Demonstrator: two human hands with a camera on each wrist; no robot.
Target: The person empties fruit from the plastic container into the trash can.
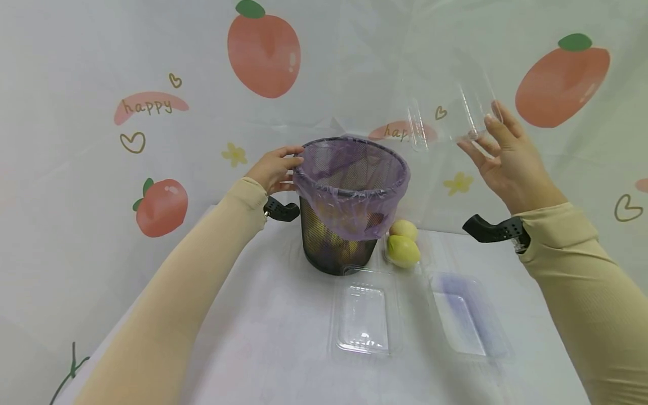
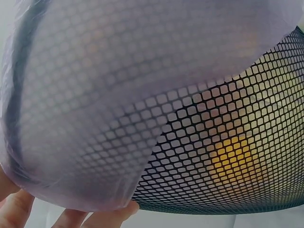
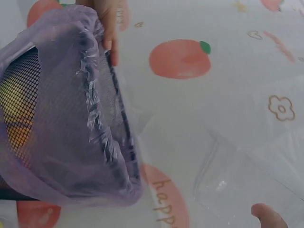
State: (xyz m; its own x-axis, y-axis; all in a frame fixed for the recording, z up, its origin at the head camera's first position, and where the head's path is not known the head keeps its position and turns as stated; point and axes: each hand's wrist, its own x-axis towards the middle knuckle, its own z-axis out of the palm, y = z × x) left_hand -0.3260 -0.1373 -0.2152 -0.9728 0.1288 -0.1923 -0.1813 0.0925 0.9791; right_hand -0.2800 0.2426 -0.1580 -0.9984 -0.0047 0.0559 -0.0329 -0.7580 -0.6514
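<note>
- The pale backdrop cloth (image 1: 354, 67), printed with orange fruits, hearts and flowers, carries the word "happy" in brown script on a pink patch at upper left; a second, partly hidden "hap" sits behind the bin.
- The left hand (image 1: 275, 169) rests on the rim of the black mesh waste bin lined with a purple plastic bag (image 1: 349, 197), fingers (image 1: 293, 162) curled over the bag's edge.
- The bin stands on the white surface (image 1: 263, 337), tilted slightly.
- The right hand (image 1: 506, 154) is raised, fingers spread, fingertips touching a clear plastic container (image 1: 448, 115) held above and right of the bin.
- Two yellow-green fruits (image 1: 402, 243) lie touching just right of the bin's base.
- Two clear plastic trays (image 1: 364, 315) lie flat in front.
</note>
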